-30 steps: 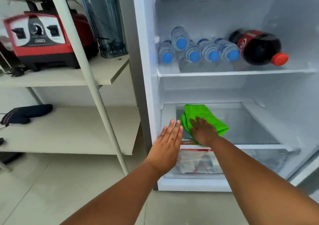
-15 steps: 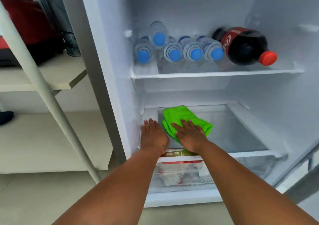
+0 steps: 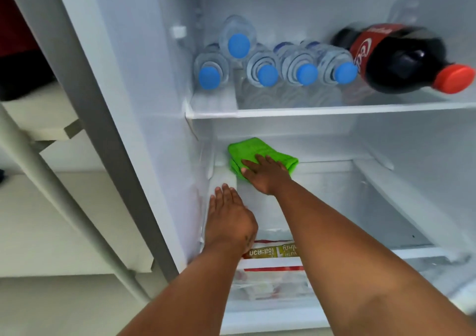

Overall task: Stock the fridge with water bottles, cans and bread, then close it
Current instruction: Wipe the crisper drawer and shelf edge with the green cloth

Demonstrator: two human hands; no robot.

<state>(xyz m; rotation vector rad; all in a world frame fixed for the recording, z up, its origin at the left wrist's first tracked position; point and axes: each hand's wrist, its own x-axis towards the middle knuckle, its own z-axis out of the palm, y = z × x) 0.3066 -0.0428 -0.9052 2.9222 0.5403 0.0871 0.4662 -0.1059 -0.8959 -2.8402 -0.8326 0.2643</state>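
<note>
- The fridge [image 3: 144,78] stands open in front of me, with smooth white plastic walls inside.
- Five water bottles [image 3: 298,62] lie on their sides on the upper shelf [image 3: 334,111], their round blue caps facing out. Four sit in a row touching one another, and the fifth rests on top between the two at the left. They are clear ribbed plastic.
- One cola bottle [image 3: 401,60] lies just beside the row at its right end. It is dark and fat, with a red label and a red cap, and it is larger than the water bottles.
- One green cloth [image 3: 247,150], soft, folded and fuzzy like microfibre, lies on the lower glass shelf [image 3: 347,207] near its back left corner.
- Both bare forearms reach in from below, stretched nearly straight.
- The right hand [image 3: 268,178] lies palm down on the cloth. Its fingers are straight and spread and press flat rather than curl.
- The left hand [image 3: 229,222] lies palm down on the same glass shelf, against the fridge's left wall and nearer the front. Its fingers are straight and held together, and it grips nothing.
- The two hands are near each other but apart.
- One translucent crisper drawer [image 3: 386,279] sits under the glass. Inside, at the left, is one clear plastic bag [image 3: 270,253] with a red and yellow label. Its pale contents are too blurred to name.
- To the left of the fridge stands a shelving rack [image 3: 33,119] of pale flat boards with a slanted grey post.
</note>
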